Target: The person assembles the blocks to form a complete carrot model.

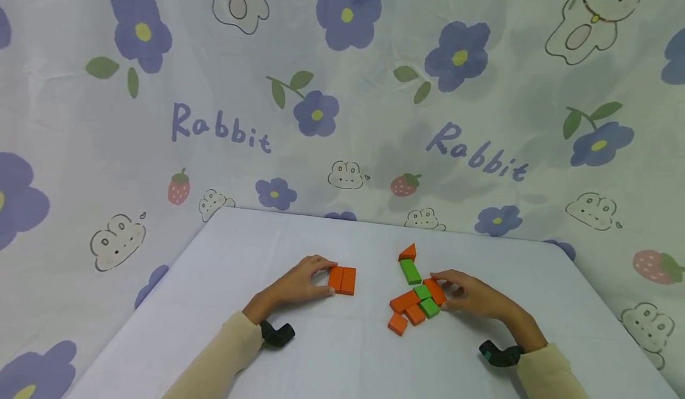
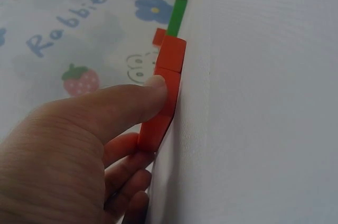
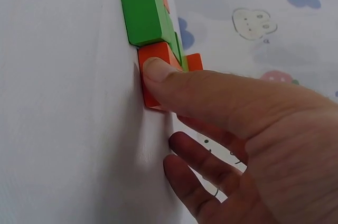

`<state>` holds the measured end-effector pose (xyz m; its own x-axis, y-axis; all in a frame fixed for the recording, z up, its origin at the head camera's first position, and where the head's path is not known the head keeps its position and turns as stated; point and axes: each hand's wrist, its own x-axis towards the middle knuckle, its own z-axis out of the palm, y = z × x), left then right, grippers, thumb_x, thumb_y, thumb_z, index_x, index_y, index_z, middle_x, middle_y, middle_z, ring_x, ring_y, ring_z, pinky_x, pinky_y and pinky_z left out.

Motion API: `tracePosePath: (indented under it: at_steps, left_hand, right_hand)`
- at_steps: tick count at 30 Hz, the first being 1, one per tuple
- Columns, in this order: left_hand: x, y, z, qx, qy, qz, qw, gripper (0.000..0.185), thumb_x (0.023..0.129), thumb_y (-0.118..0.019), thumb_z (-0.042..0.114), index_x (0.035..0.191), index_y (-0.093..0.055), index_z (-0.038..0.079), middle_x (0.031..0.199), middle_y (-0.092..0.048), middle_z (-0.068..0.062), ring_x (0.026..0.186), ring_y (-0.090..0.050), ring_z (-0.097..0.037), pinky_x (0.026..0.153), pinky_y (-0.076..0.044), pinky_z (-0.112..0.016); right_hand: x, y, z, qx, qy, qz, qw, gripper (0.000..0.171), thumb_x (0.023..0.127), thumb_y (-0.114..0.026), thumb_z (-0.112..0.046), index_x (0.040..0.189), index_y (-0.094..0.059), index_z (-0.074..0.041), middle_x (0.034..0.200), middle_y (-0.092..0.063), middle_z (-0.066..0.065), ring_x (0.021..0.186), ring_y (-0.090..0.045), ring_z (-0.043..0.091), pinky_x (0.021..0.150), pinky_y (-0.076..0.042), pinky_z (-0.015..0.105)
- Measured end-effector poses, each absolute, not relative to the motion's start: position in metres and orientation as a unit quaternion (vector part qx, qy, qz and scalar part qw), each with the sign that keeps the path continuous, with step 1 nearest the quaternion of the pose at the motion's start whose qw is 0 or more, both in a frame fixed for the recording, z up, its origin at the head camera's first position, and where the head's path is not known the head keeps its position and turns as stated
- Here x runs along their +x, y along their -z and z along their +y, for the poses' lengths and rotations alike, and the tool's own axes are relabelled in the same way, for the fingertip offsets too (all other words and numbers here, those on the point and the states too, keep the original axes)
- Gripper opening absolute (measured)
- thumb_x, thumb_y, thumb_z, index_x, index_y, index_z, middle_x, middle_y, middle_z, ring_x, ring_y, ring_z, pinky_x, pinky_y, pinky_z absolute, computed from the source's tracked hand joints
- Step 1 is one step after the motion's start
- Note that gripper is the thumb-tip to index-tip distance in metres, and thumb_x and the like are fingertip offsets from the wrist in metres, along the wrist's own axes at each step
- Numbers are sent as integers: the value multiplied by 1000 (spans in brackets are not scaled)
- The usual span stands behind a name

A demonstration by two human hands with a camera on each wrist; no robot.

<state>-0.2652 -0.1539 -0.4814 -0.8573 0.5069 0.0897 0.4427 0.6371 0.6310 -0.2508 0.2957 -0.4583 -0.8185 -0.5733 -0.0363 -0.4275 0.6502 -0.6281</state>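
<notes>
Two orange rectangular blocks lie side by side at the middle of the table. My left hand [image 1: 302, 281] pinches the left orange block [image 1: 335, 280] by its two short ends, and the other orange block [image 1: 349, 281] sits against it. In the left wrist view the thumb presses the near end of the orange block [image 2: 171, 93]. Over on the right, my right hand [image 1: 473, 295] grips another orange block [image 1: 435, 292] between thumb and fingers, with its other fingers spread. That block adjoins two small green blocks [image 1: 422, 292] in a cluster; the right wrist view has a green block [image 3: 145, 12] right beside it.
An orange triangular block [image 1: 408, 253] touches a long green block [image 1: 410, 272] behind the cluster. A longer orange block [image 1: 405, 301] and two small orange blocks lie at its left and front. A patterned curtain [image 1: 374, 149] hangs behind the white table [image 1: 257, 232].
</notes>
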Motion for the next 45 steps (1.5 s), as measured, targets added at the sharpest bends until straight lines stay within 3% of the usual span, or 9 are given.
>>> tracePosePath:
  at_steps: [9,16,22,26,31,38,45]
  left_hand:
    - [-266,484,-153,272,-338,900,44,62,87,-75,45,141,-57,21,139,-55,-1,134,-44,-23,114,-38,-52]
    - [-266,483,-151,272,-334,901,45,62,87,-74,46,141,-57,21,140,-55,-1,134,-45,-23,114,-38,-52]
    - [-267,484,-153,276,-335,900,42,61,87,-74,45,141,-58,21,139,-56,-1,133,-45,-22,114,-39,-51]
    - [-266,484,-155,273,-334,902,40,60,87,-75,44,140,-58,21,137,-56,1,132,-46,-21,113,-40,-49]
    - [-265,482,-155,271,-342,899,42,61,87,-74,45,140,-57,20,138,-56,-1,132,-46,-22,112,-40,-51]
    - [-265,483,-156,265,-341,901,45,60,87,-74,46,140,-57,23,139,-55,0,133,-45,-21,113,-39,-50]
    - [-265,482,-155,264,-335,903,44,60,87,-74,46,140,-57,24,139,-55,0,133,-45,-22,114,-39,-51]
  right_hand:
    - [-249,459,296,-271,312,905,107,68,84,-80,-31,142,-54,-7,132,-55,10,112,-58,23,90,-55,25]
    - [-247,453,299,-267,313,909,63,57,85,-80,-26,134,-61,-3,124,-55,10,103,-60,16,84,-58,25]
    - [-242,436,283,-274,316,908,3,54,84,-81,-35,129,-61,-13,120,-56,3,103,-59,16,86,-57,25]
    - [-237,418,257,-279,297,912,-43,56,83,-82,-35,129,-58,-11,119,-55,3,104,-60,22,88,-57,33]
    - [-232,394,222,-293,298,905,-76,60,80,-85,-24,129,-56,-6,120,-54,6,107,-60,25,89,-57,43]
    - [-235,383,184,-313,316,894,-51,61,82,-83,-26,130,-53,-5,125,-55,9,111,-61,26,92,-57,43]
    - [-246,405,158,-284,344,895,10,60,85,-81,-32,132,-54,-7,123,-54,6,112,-57,27,95,-55,45]
